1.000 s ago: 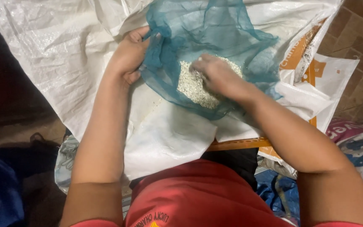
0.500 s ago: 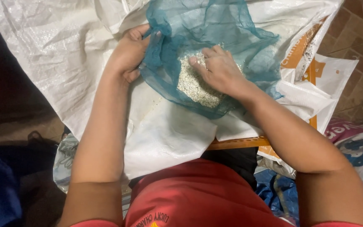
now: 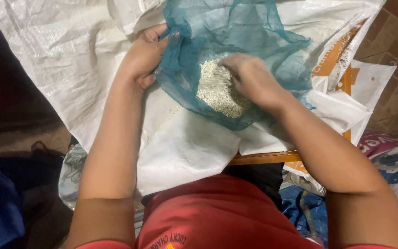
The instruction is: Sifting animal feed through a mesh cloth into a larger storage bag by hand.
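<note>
Mid-sift, looks like: left hand (image 3: pixel 144 55) pinching edge of teal mesh net (image 3: pixel 236 32), right hand (image 3: pixel 250 79) inside, fingers curled (blurry) over pale grain pile (image 3: pixel 215 90). Next probably needs net edge kept taut.

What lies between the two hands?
In the head view, a fold of the blue mesh bag and pale grains lie between the left hand and right hand.
</note>
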